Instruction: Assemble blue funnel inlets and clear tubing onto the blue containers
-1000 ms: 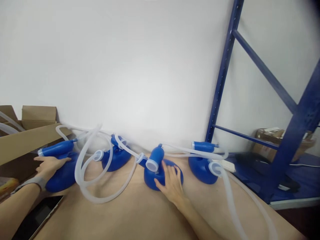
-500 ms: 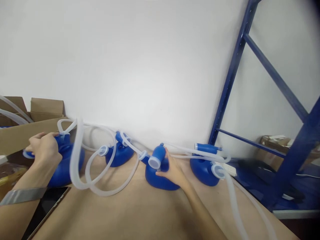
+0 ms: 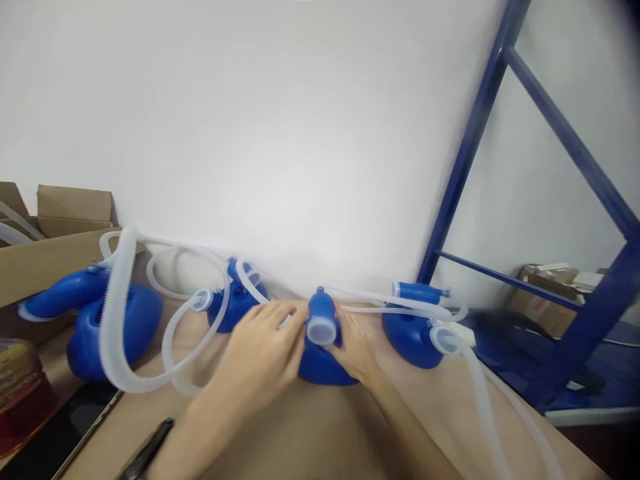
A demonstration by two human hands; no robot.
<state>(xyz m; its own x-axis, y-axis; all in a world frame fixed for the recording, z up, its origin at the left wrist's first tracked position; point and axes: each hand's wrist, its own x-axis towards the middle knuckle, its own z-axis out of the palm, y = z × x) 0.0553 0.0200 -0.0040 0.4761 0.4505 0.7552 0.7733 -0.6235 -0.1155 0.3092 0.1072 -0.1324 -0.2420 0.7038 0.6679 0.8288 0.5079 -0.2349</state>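
Observation:
A blue urinal bottle (image 3: 327,370) with a white-rimmed blue funnel (image 3: 321,323) stands in front of me. My right hand (image 3: 354,343) is closed around its right side, thumb below the funnel rim. On the left side, my left hand (image 3: 267,343) presses its curled fingertips against the bottle's neck and covers the hose joint. Similar bottles stand nearby: one (image 3: 235,310) behind my left hand, one (image 3: 413,340) to the right, and one (image 3: 125,327) at far left with its long blue spout (image 3: 67,293) pointing left. Clear hoses (image 3: 113,333) loop between them.
A cardboard box (image 3: 60,257) with hoses inside stands at the left. Nearer lie a dark flat device (image 3: 67,427) and a container of reddish liquid (image 3: 23,393). A blue metal rack (image 3: 460,173) rises at the right. A white wall (image 3: 300,133) backs the table (image 3: 300,440).
My left hand has left the far-left bottle and moved right to the middle one. The right hand stays on that bottle, whose funnel now faces me more squarely.

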